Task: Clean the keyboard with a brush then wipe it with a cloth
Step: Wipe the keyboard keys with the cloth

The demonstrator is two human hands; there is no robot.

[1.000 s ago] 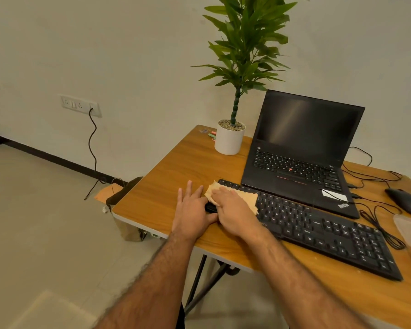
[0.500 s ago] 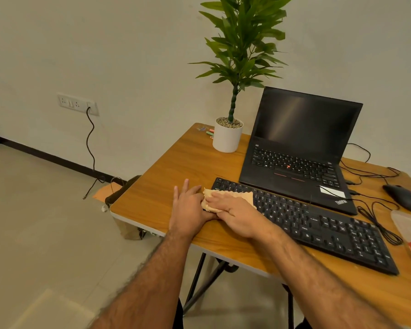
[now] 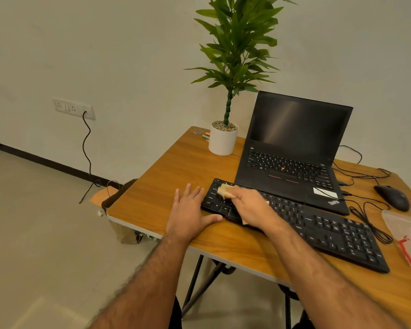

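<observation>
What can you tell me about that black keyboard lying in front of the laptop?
The keyboard is a full-size black one, plastic by its look, with white key legends and a number pad at its right end. It lies flat and slanted across the wooden desk, just in front of the open laptop. The right hand presses a tan cloth on its left keys; the left hand lies flat beside its left end, thumb at its near corner.

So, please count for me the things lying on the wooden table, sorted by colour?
Black: 3 (external keyboard, open laptop, computer mouse)
White: 1 (round plant pot)
Beige: 1 (folded cloth under the right hand)
Clear: 1 (plastic bag)
Total: 6
</observation>
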